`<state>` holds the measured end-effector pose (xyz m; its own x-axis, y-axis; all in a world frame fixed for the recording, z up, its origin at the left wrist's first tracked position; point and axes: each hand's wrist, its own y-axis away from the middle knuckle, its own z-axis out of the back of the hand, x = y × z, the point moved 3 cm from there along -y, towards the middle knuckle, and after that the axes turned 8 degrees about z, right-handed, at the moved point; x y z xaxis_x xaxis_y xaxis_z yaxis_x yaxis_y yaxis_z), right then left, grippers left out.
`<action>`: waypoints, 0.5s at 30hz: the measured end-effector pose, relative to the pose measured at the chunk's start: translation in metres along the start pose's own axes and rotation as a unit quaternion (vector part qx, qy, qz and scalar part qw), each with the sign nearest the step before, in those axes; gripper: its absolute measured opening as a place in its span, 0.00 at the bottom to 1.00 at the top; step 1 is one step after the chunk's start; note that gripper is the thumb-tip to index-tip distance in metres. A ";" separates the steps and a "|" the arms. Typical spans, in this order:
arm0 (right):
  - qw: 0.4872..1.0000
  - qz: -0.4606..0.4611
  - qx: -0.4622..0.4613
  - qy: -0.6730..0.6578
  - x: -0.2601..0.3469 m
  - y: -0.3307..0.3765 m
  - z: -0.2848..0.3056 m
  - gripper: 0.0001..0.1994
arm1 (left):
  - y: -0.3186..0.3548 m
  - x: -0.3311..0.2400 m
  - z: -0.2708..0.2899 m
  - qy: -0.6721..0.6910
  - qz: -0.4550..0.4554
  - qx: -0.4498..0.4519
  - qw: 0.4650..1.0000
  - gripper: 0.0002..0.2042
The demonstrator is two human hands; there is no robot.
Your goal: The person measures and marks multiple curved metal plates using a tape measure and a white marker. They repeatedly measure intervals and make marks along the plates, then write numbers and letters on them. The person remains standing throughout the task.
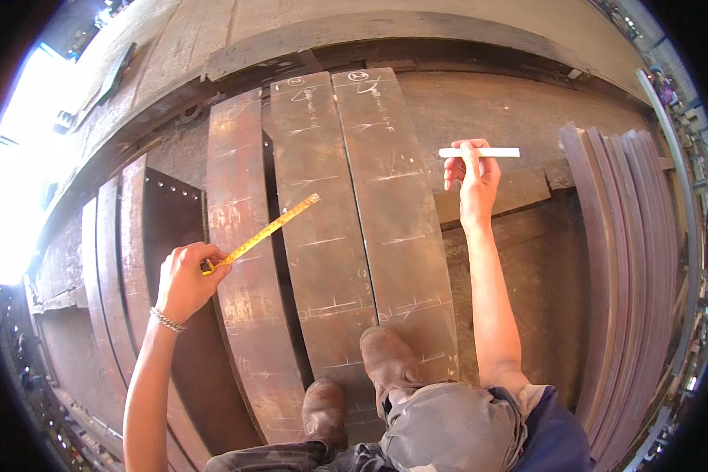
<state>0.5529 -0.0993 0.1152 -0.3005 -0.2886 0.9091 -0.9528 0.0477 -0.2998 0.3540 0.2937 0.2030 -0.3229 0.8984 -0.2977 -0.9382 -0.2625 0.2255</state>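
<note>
Where boots stand, rusty steel plates [370, 204]

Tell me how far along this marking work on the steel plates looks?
Well under way, it seems. The long rusty plates underfoot already carry many white chalk lines and marks. In hand now: the left hand holds a yellow tape measure stretched over the plates, and the right hand holds a white chalk stick. The stack of plates at the right shows no chalk marks that I can see.
</note>
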 end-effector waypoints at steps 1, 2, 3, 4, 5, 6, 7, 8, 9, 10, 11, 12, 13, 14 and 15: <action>1.000 -0.007 0.002 -0.010 -0.006 0.000 -0.004 0.08 | 0.001 0.000 0.005 -0.010 0.006 0.004 1.000 0.07; 1.000 -0.014 0.004 -0.021 -0.012 0.000 -0.008 0.07 | 0.000 -0.002 0.013 -0.020 0.011 0.009 1.000 0.07; 1.000 -0.020 0.005 -0.023 -0.015 0.000 -0.008 0.07 | -0.001 -0.003 0.012 -0.023 0.013 0.017 0.999 0.07; 1.000 -0.019 0.007 -0.019 -0.017 0.001 -0.007 0.06 | -0.004 -0.005 0.009 -0.018 0.007 0.021 1.000 0.07; 1.000 -0.018 0.008 -0.016 -0.020 0.002 -0.005 0.05 | -0.008 -0.009 0.005 -0.013 0.005 0.032 0.999 0.07; 1.000 -0.016 0.004 -0.011 -0.021 0.002 0.000 0.04 | -0.015 -0.018 0.000 -0.009 -0.002 0.044 0.999 0.07; 1.000 -0.012 -0.001 -0.004 -0.021 0.003 0.006 0.03 | -0.022 -0.025 -0.008 -0.002 -0.011 0.055 0.998 0.07; 1.000 -0.008 0.000 -0.002 -0.023 0.003 0.008 0.03 | -0.026 -0.025 -0.020 0.009 -0.009 0.070 0.997 0.07; 1.000 -0.004 0.000 0.002 -0.024 0.004 0.011 0.02 | -0.031 -0.024 -0.037 -0.011 -0.020 0.082 0.996 0.07; 1.000 0.005 0.004 0.005 -0.020 0.003 0.018 0.03 | -0.036 -0.040 -0.051 -0.006 -0.033 0.094 0.995 0.07; 1.000 -0.001 -0.001 0.011 -0.016 0.003 0.025 0.03 | -0.039 -0.047 -0.074 -0.004 -0.039 0.091 0.995 0.07; 1.000 -0.008 -0.004 0.008 -0.015 0.006 0.026 0.03 | -0.042 -0.044 -0.100 -0.008 -0.070 0.089 0.994 0.08; 1.000 -0.013 -0.008 0.008 -0.013 0.007 0.029 0.03 | -0.042 -0.052 -0.119 -0.021 -0.105 0.090 0.990 0.07; 1.000 -0.009 -0.002 0.021 -0.011 0.009 0.040 0.03 | -0.044 -0.063 -0.143 0.007 -0.106 0.110 0.988 0.07; 1.000 -0.009 -0.009 0.025 -0.009 0.013 0.049 0.03 | -0.045 -0.075 -0.164 0.030 -0.127 0.130 0.983 0.07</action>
<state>0.5453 -0.1429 0.0895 -0.2838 -0.2413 0.9280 -0.9588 0.0592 -0.2778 0.4006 0.1801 0.0629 -0.0973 0.8989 -0.4273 -0.9285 0.0727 0.3643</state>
